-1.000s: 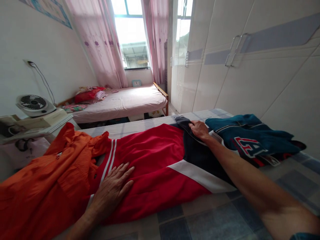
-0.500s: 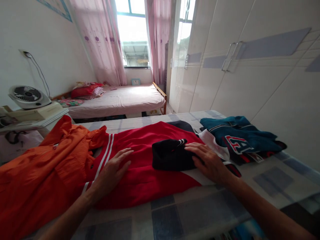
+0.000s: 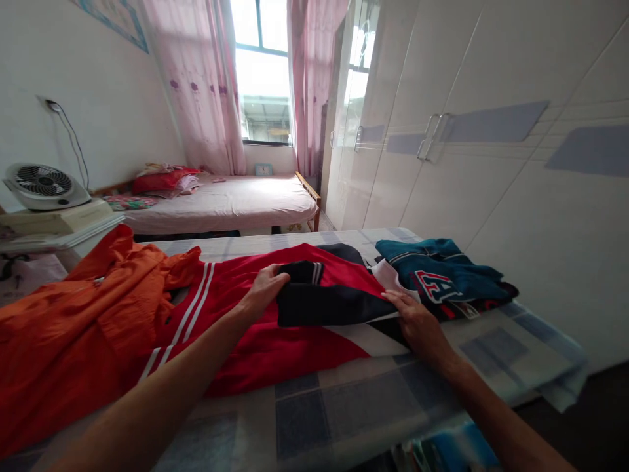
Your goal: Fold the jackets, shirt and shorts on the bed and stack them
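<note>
A red jacket (image 3: 265,364) with white-striped trim lies spread on the bed's checked cover. Its dark sleeve (image 3: 329,307) is folded across the middle, with a striped cuff at the left. My left hand (image 3: 268,286) is closed on the sleeve's left end, beside the cuff. At the sleeve's right end, near the white collar-like cloth (image 3: 386,275), my right hand (image 3: 417,321) pinches the fabric between thumb and fingers. An orange jacket (image 3: 93,328) lies against the red one on the left. To the right is a folded teal garment (image 3: 432,265) with letters on it.
The checked bedcover (image 3: 304,419) hangs over the near edge. A second bed (image 3: 236,196) with pink sheets stands by the window. White wardrobes (image 3: 481,196) line the right side. A small fan (image 3: 46,183) sits on a cabinet at the left.
My left hand has moved right and taken hold of the dark sleeve's end. My right hand has shifted from the bunched cuff to the sleeve's right end. The sleeve now lies straighter.
</note>
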The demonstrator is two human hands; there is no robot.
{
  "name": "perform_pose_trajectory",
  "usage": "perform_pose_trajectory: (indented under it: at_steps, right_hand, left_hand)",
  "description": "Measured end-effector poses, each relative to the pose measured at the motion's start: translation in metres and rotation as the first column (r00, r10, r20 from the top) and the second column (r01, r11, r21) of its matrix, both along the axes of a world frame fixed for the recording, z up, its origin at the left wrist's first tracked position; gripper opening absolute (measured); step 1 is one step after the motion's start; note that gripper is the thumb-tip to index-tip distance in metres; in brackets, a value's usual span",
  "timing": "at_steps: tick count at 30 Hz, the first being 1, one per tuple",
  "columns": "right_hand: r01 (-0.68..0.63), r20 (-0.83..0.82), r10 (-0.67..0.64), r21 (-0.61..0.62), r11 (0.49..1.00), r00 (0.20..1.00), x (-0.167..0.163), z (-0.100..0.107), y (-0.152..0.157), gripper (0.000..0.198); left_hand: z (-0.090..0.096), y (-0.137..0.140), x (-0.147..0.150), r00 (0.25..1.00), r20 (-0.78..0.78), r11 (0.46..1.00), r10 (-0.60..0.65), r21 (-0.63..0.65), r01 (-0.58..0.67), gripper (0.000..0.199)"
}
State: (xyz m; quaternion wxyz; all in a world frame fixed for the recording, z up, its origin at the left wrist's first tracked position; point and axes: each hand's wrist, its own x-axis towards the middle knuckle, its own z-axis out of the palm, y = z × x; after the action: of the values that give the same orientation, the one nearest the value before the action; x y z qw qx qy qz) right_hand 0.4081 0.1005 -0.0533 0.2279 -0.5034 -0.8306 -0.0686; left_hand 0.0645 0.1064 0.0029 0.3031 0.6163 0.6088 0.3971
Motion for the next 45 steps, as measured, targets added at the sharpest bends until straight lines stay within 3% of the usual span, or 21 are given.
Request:
perform_pose_trajectory:
  at_steps: [4, 6, 8, 10, 12, 15, 19, 24, 27, 29, 32, 34, 37, 40, 43, 45]
  right_hand:
    - [0.034, -0.049, -0.035, -0.020, 0.999, 0.998, 0.002, -0.006, 0.003, 0.047]
    - [0.031, -0.025, -0.031, 0.006, 0.999, 0.999, 0.000, -0.008, 0.002, 0.048]
    - [0.013, 0.020, -0.014, 0.046, 0.999, 1.000, -0.003, -0.009, 0.001, 0.051]
    - [-0.033, 0.075, 0.026, 0.085, 0.996, 0.997, -0.008, -0.007, 0.001, 0.053]
    - [-0.088, 0.123, 0.075, 0.109, 0.990, 0.990, -0.012, -0.007, 0.001, 0.054]
    - [-0.126, 0.132, 0.111, 0.117, 0.985, 0.985, -0.017, -0.010, 0.003, 0.056]
    - [-0.091, 0.048, 0.088, 0.079, 0.993, 0.995, -0.016, -0.015, 0.007, 0.062]
    - [-0.093, -0.027, 0.093, 0.022, 0.995, 0.995, -0.014, -0.013, 0.007, 0.060]
    - [-0.075, -0.025, 0.075, 0.009, 0.997, 0.997, -0.016, -0.010, 0.007, 0.059]
    - [-0.055, -0.003, 0.055, 0.012, 0.998, 0.998, -0.017, -0.010, 0.005, 0.061]
    - [-0.067, 0.063, 0.065, 0.037, 0.997, 0.996, -0.019, -0.010, 0.004, 0.061]
    - [-0.099, 0.096, 0.094, 0.057, 0.993, 0.991, -0.020, -0.008, 0.005, 0.060]
    - [-0.108, 0.039, 0.105, 0.070, 0.992, 0.994, -0.022, -0.003, 0.008, 0.063]
    - [-0.067, -0.038, 0.070, 0.075, 0.995, 0.997, -0.020, -0.001, 0.010, 0.066]
    - [-0.073, 0.049, 0.070, 0.061, 0.995, 0.996, -0.016, -0.004, 0.007, 0.064]
    - [-0.087, 0.118, 0.081, 0.050, 0.995, 0.990, -0.014, -0.007, 0.003, 0.062]
  left_hand:
    - [-0.001, -0.030, -0.036, 0.985, -0.077, 0.987, 0.156, -0.027, -0.159, 0.052]
    - [-0.005, -0.045, -0.055, 0.969, -0.163, 0.983, 0.183, 0.052, -0.177, 0.053]
    - [-0.011, -0.056, -0.067, 0.943, -0.324, 0.991, 0.077, 0.131, -0.035, 0.057]
    - [-0.020, -0.061, -0.070, 0.866, -0.489, 0.977, -0.106, 0.110, 0.182, 0.064]
    - [-0.028, -0.059, -0.068, 0.808, -0.552, 0.956, -0.207, 0.061, 0.287, 0.067]
    - [-0.030, -0.046, -0.058, 0.832, -0.520, 0.953, -0.195, 0.101, 0.287, 0.050]
    - [-0.007, -0.027, -0.056, 0.884, -0.420, 0.953, -0.203, 0.122, 0.277, 0.018]
    - [0.033, -0.026, -0.078, 0.944, -0.288, 0.984, -0.161, 0.021, 0.175, 0.036]
    - [0.037, -0.038, -0.092, 0.974, -0.163, 0.984, -0.159, -0.105, 0.144, 0.040]
    - [0.029, -0.048, -0.100, 0.980, -0.057, 0.949, -0.189, -0.268, 0.168, 0.046]
    - [0.015, -0.059, -0.108, 0.981, 0.089, 0.847, -0.170, -0.496, 0.192, 0.063]
    - [0.012, -0.059, -0.108, 0.975, 0.172, 0.841, -0.142, -0.499, 0.210, 0.068]
    - [0.021, -0.050, -0.104, 0.942, 0.317, 0.936, -0.108, -0.288, 0.204, 0.074]
    - [0.030, -0.041, -0.104, 0.970, 0.237, 0.979, -0.060, -0.175, 0.104, 0.077]
    - [0.024, -0.047, -0.110, 0.999, 0.014, 0.958, -0.048, -0.282, 0.050, 0.065]
    - [0.015, -0.056, -0.117, 0.997, -0.055, 0.944, -0.063, -0.328, 0.041, 0.056]
